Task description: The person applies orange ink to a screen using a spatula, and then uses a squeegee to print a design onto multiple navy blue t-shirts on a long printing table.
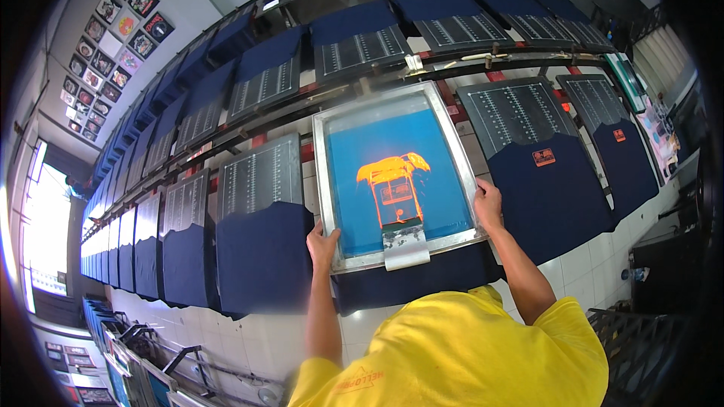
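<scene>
Left hand (323,243) and right hand (489,205) each grip the aluminium-framed blue printing screen (392,181) lying over a navy shirt (422,275).

Wearing a bright yellow T-shirt (460,354), filling the bottom middle of the picture. Short sleeves, ending above the elbows. Soft folds and wrinkles across the cloth. Small orange print (360,380) on the left sleeve, near the bottom edge. Two bare forearms coming out of the sleeves. Left hand (323,245) and right hand (489,203) both bare, no gloves, no watch or rings to be seen.
</scene>
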A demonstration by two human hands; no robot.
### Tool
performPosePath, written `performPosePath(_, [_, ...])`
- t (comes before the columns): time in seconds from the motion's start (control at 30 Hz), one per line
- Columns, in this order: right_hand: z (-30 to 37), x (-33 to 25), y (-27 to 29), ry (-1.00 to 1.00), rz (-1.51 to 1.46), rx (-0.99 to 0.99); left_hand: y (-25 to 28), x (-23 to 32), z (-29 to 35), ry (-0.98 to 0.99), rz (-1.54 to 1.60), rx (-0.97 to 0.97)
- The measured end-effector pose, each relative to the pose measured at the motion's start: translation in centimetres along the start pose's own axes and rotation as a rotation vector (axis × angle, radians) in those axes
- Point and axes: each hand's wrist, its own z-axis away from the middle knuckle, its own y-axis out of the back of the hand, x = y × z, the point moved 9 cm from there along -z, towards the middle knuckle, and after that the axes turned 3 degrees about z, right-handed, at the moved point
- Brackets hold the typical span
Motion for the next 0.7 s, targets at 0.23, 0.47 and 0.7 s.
performPosePath(0.23, [-0.1,0.2,-0.4,0.006,0.059,0.035,0.0,0.2,0.0,0.000,0.010,-0.018])
performPosePath(0.47, [0.4,-0.1,-0.1,-0.021,-0.020,0.025,-0.2,0.3,0.5,0.051,-0.067,-0.051])
performPosePath(0.7, [0.1,-1.2,0.4,0.118,0.121,-0.077,1.0,1.2,1.8,-0.105,-0.185,0.116])
